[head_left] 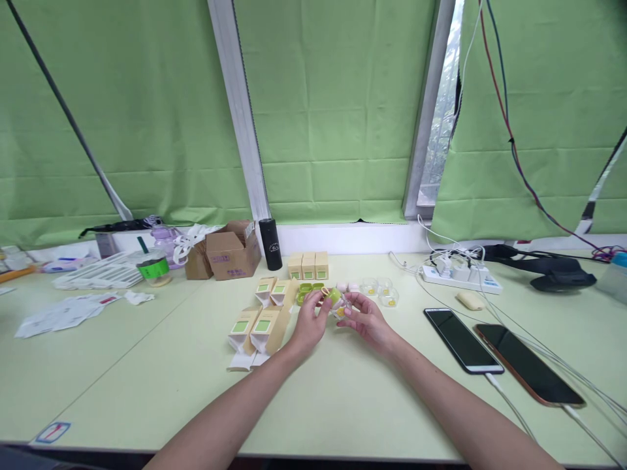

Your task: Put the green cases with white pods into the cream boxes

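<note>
My left hand is closed on a small green round item with a tan part by the fingers. Close against it, my right hand pinches a clear plastic case bearing a yellow mark. The two items meet between my hands; whether the green one is inside the case I cannot tell. Behind my left hand lie green square pieces, with pale pink pieces beside them. More clear plastic cases rest behind my right hand. Several small open cartons with green labels lie to the left.
Three small cartons stand at the back near a black cylinder and a brown cardboard box. On the right are two phones on cables and a white power strip. A cup stands left.
</note>
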Available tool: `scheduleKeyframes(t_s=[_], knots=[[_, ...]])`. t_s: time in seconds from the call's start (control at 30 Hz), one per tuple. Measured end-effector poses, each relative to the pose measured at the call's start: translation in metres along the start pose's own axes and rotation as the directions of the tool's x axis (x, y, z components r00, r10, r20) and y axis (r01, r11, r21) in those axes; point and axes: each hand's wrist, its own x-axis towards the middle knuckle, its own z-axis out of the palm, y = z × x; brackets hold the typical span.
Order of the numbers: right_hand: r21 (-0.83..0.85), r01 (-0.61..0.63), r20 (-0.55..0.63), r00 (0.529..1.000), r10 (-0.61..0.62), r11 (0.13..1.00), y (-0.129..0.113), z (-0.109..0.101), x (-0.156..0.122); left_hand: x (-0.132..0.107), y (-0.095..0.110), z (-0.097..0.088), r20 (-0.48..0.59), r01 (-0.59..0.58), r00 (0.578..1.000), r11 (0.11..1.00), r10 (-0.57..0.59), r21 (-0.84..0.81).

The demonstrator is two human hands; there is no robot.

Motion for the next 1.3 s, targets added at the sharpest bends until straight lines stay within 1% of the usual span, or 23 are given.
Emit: scheduleKeyframes(t_s=[0.3,0.47,0.57,0.63,0.9,1.03,1.17,1.3], knots=[[-0.049,0.012,0.0,1.0,-0.012,0.999,-0.001,0.001,0.0,-0.002,0.003,0.0,0.054,-0.049,0.997,0.998,0.047,0.032],[-0.189,0.093,0.043,0.995,-0.086,0.978,-0.002,-0.001,0.0,-0.002,0.004,-0.001,0.055,-0.07,0.996,0.997,0.069,0.021],[-0.283,0.148,0.08,0.988,-0.13,0.948,-0.001,-0.002,0.0,-0.003,0.006,-0.001,0.051,-0.055,0.997,0.998,0.054,0.006],[-0.314,0.171,0.095,0.984,-0.148,0.934,0.001,-0.001,0.0,-0.003,0.006,-0.001,0.046,-0.038,0.998,0.999,0.038,-0.009],[-0.299,0.215,0.153,0.973,-0.176,0.93,0.002,0.005,-0.003,-0.002,0.006,0.0,0.029,-0.006,1.0,0.999,0.007,-0.037],[-0.27,0.25,0.131,0.966,-0.222,0.93,-0.001,0.006,-0.004,-0.004,0.01,-0.002,0.064,-0.016,0.998,0.999,0.018,-0.035],[-0.252,0.256,0.136,0.964,-0.228,0.933,-0.004,0.009,-0.006,-0.007,0.015,-0.004,0.095,-0.041,0.995,0.999,0.043,-0.022],[-0.269,0.269,0.141,0.961,-0.238,0.925,-0.006,0.012,-0.006,-0.006,0.017,-0.003,0.103,-0.02,0.994,1.0,0.021,-0.007]])
